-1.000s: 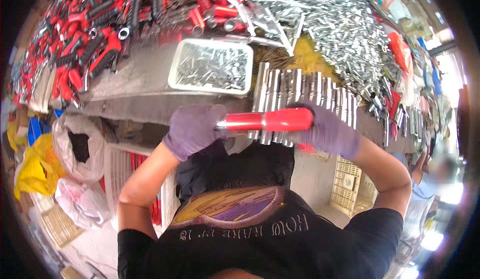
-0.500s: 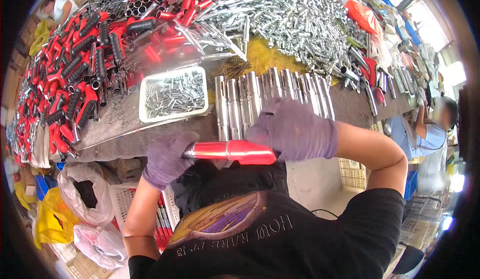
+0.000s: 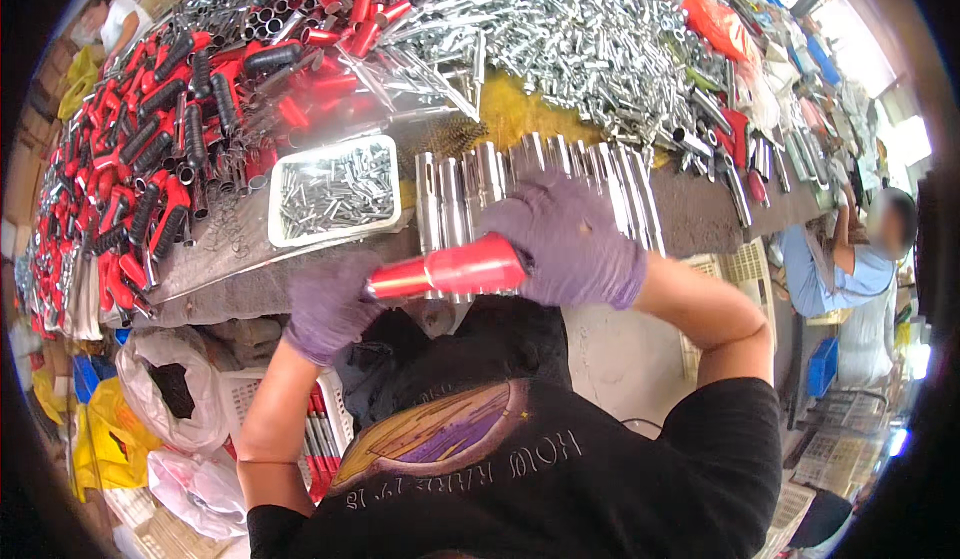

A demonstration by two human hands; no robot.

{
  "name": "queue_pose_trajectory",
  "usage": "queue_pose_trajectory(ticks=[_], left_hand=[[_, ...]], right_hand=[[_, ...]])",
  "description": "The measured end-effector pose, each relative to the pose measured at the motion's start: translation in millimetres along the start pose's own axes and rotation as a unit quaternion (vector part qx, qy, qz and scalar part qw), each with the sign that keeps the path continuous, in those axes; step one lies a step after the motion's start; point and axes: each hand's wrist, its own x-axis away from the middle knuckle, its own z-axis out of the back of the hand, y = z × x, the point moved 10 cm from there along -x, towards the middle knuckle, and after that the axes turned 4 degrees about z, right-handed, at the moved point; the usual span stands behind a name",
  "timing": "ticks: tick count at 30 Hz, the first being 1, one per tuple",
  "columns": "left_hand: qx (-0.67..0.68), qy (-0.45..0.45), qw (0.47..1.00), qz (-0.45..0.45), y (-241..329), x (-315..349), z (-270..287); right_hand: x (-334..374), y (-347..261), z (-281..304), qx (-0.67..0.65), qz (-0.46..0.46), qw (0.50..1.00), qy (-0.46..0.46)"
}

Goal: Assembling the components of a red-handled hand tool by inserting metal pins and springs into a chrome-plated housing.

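My left hand [image 3: 332, 304], in a purple glove, is closed round the left end of a red-sleeved metal tube [image 3: 455, 268]. My right hand [image 3: 572, 242], gloved the same way, grips the sleeve's right end, and its palm hides part of that end. The tube slants up to the right in front of my body, at the bench's near edge. Just beyond it a row of slotted chrome tubes [image 3: 457, 199] lies side by side, partly covered by my right hand. A white tray [image 3: 394, 181] of small metal pins sits left of that row.
Red-and-black handles [image 3: 150, 149] are heaped at the left of the bench, and loose metal parts [image 3: 570, 34] at the back. Under the bench stand plastic bags [image 3: 165, 384] and a crate of red tubes [image 3: 322, 439]. Another person [image 3: 850, 259] sits at the right.
Both hands have shifted, the right one up and to the left round the sleeve's end. The tube has tilted from nearly level to rising toward the right.
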Motion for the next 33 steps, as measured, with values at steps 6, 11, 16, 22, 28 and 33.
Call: queue_pose_trajectory(ticks=[6,11,16,22,28,33], left_hand=[[-0.147,0.116,0.978,-0.087,-0.8,-11.0,46.1],[0.683,0.447,0.547,0.187,-75.2,18.2,81.4],[0.774,0.365,0.489,0.167,-104.5,23.1,86.9],[0.868,0.198,0.392,-0.231,-23.1,1.3,178.0],[0.836,0.156,0.464,-0.248,-34.4,27.7,164.7],[0.817,0.183,0.522,-0.161,-33.8,48.2,82.7]], right_hand=[[3.3,-14.5,-23.8,-0.325,0.042,0.944,-0.027],[15.1,-90.5,6.2,0.333,0.372,0.839,0.218],[31.6,-128.0,17.4,0.415,0.416,0.652,0.479],[-33.8,-92.2,-92.9,-0.359,0.232,0.876,-0.221],[-52.8,-7.8,46.1,0.126,0.169,0.974,0.087],[-34.2,173.8,183.6,0.453,-0.343,0.805,0.173]])
